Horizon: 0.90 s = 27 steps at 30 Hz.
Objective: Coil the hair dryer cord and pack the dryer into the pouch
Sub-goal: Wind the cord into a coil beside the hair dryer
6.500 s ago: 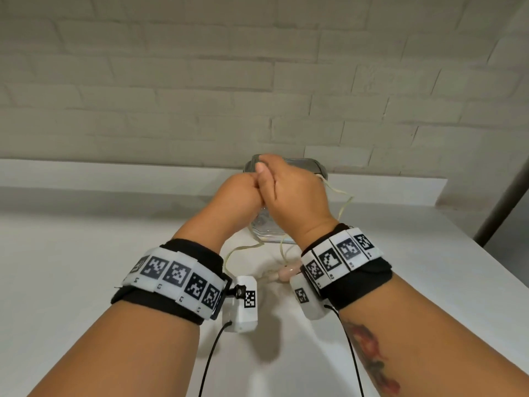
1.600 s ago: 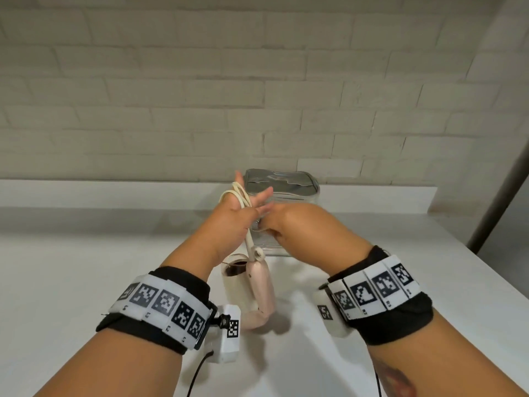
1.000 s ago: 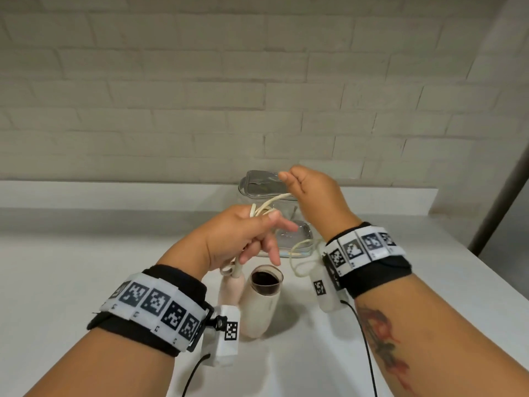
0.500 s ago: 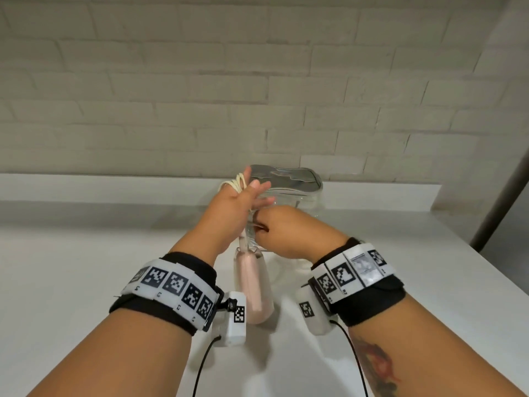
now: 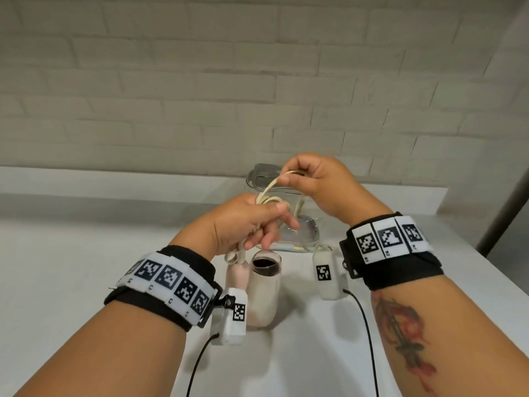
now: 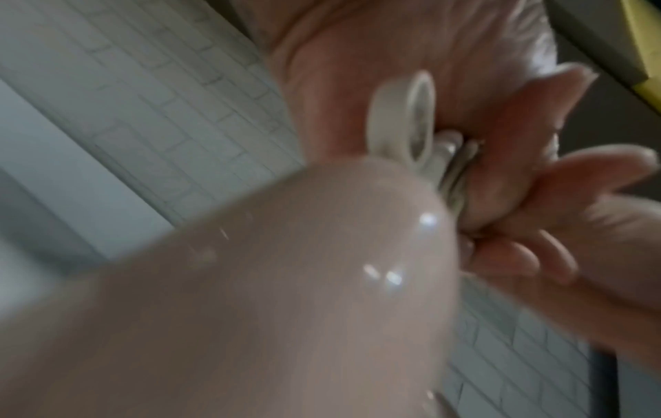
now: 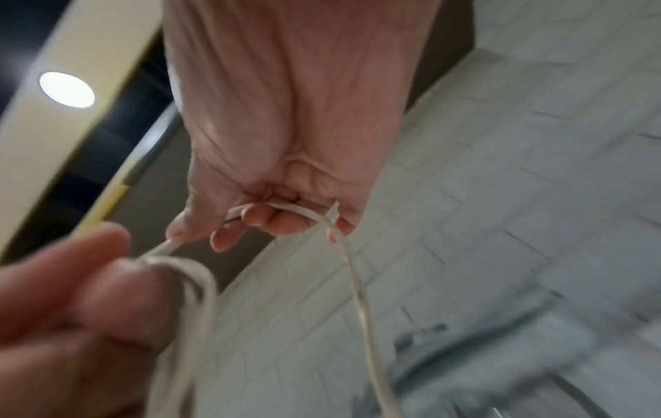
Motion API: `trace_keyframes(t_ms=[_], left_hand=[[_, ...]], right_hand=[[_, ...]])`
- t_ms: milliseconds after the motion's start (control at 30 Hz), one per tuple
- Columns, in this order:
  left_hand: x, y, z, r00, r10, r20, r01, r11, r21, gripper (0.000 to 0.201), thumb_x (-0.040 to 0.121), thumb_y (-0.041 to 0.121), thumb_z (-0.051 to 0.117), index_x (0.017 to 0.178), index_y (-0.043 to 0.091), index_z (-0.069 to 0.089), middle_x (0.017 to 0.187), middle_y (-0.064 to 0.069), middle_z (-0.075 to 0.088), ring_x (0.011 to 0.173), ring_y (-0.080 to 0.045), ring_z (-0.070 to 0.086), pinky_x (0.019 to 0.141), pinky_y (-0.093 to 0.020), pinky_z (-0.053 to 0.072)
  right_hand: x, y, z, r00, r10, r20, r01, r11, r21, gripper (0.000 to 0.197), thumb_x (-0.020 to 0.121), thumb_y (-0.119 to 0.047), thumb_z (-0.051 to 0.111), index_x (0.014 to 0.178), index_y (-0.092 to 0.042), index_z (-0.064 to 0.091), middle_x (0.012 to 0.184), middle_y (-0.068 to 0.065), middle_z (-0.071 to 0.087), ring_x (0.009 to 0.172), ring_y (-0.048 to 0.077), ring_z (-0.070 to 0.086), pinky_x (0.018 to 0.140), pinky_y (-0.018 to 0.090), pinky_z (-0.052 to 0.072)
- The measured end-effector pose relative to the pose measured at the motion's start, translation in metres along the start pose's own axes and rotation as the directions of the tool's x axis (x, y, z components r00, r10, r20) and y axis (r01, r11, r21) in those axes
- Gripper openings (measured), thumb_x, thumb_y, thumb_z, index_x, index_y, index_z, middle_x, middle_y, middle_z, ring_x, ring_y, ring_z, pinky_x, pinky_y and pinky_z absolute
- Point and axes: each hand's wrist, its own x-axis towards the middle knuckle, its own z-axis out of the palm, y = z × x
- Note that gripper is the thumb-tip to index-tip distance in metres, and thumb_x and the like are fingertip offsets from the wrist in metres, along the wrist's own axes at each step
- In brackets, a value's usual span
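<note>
White brick wall [image 5: 257, 81] backs a pale surface [image 5: 71, 267] with open room at nine and three o'clock, its right edge falling away near the right forearm. At twelve o'clock stands the clear pouch [image 5: 306, 236], soft-walled and likely floppy, its mouth upward. Nearer hangs the pink dryer [image 5: 262, 293], smooth, rigid and probably slippery, dangling from its cord [image 5: 269, 193]. The left hand [image 5: 243, 224] has its grip closed around the gathered loops; the right hand [image 5: 320, 184] pinches a thin, limp strand at one o'clock. I judge the cord light and springy, best held at the bundle, and the dryer best taken by its body before lowering it in.
</note>
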Motion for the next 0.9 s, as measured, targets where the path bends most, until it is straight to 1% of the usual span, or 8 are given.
trace_keyframes(t_ms=[100,200,367,500,600,667,733,900], left_hand=[[0.0,0.001,0.005,0.999,0.028,-0.018,-0.028,0.999,-0.035,0.042,0.1,0.033,0.037,0.109,0.01,0.072,0.05,-0.003,0.062,0.031,-0.007,0.035,0.102,-0.052,0.046],[0.004,0.001,0.011,0.986,0.088,-0.14,-0.103,0.989,-0.103,0.04,0.101,0.034,0.038,0.125,0.013,0.062,0.065,-0.005,0.072,0.037,-0.008,0.042,0.082,-0.032,0.053],[0.014,-0.015,0.007,0.912,0.088,-0.402,-0.202,0.947,-0.251,0.026,0.099,0.036,0.044,0.122,0.027,0.052,0.116,-0.003,0.073,0.086,-0.018,0.07,0.106,-0.045,0.042],[0.015,-0.012,0.001,0.844,0.118,-0.524,-0.181,0.981,-0.072,0.037,0.099,0.034,0.046,0.135,0.026,0.05,0.098,0.05,0.058,0.113,-0.006,0.064,0.114,-0.033,0.031],[0.01,-0.008,-0.005,0.84,0.103,-0.533,-0.075,0.994,0.073,0.048,0.099,0.038,0.043,0.141,0.013,0.046,0.084,0.05,0.053,0.097,0.01,0.065,0.092,-0.01,0.036],[0.005,-0.003,-0.003,0.858,0.077,-0.507,0.003,0.988,0.156,0.039,0.1,0.044,0.038,0.122,0.021,0.061,0.089,0.034,0.06,0.077,0.02,0.061,0.09,-0.017,0.038],[-0.001,0.004,0.002,0.894,0.045,-0.446,0.05,0.979,0.199,0.05,0.099,0.051,0.032,0.099,0.019,0.069,0.082,0.014,0.073,0.065,0.007,0.064,0.089,-0.024,0.044],[-0.001,0.006,0.005,0.993,-0.03,-0.112,0.051,0.98,0.191,0.036,0.087,0.036,0.063,0.107,0.006,0.068,0.053,-0.002,0.066,0.04,-0.015,0.051,0.061,-0.03,0.049]], right_hand=[[-0.007,0.017,0.018,0.99,0.133,0.043,-0.136,0.987,0.088,0.026,0.098,-0.022,0.048,0.105,-0.008,0.068,0.08,-0.014,0.068,0.076,-0.001,0.06,0.076,0.015,0.047],[-0.014,0.037,0.041,0.941,0.281,0.188,-0.311,0.938,0.152,0.033,0.101,-0.022,0.038,0.119,-0.009,0.062,0.098,0.011,0.07,0.091,0.023,0.067,0.088,0.038,0.053],[-0.029,0.043,0.055,0.899,0.35,0.263,-0.305,0.932,-0.197,0.03,0.099,-0.026,0.047,0.126,-0.023,0.058,0.099,-0.014,0.058,0.066,0.015,0.061,0.081,0.043,0.058],[-0.038,0.017,0.044,0.854,0.299,0.425,0.0,0.818,-0.575,0.023,0.098,-0.033,0.047,0.094,-0.02,0.065,0.079,-0.005,0.056,0.073,0.019,0.056,0.07,0.034,0.049],[-0.041,-0.01,0.031,0.872,0.243,0.426,0.061,0.807,-0.587,0.023,0.096,-0.036,0.049,0.088,-0.023,0.067,0.079,-0.004,0.064,0.072,0.016,0.057,0.069,0.032,0.048],[-0.038,-0.025,0.016,0.918,0.171,0.359,0.037,0.862,-0.506,0.018,0.095,-0.033,0.053,0.098,-0.028,0.07,0.09,-0.013,0.069,0.075,0.007,0.061,0.072,0.029,0.05],[-0.031,-0.035,0.0,0.961,0.092,0.262,0.027,0.908,-0.418,0.014,0.093,-0.03,0.057,0.094,-0.027,0.071,0.076,-0.016,0.064,0.063,-0.003,0.053,0.062,0.023,0.043],[-0.009,-0.019,-0.013,0.998,0.018,0.067,-0.005,0.982,-0.19,0.004,0.087,-0.024,0.066,0.084,-0.023,0.068,0.071,-0.008,0.06,0.066,0.004,0.051,0.068,0.024,0.044]])
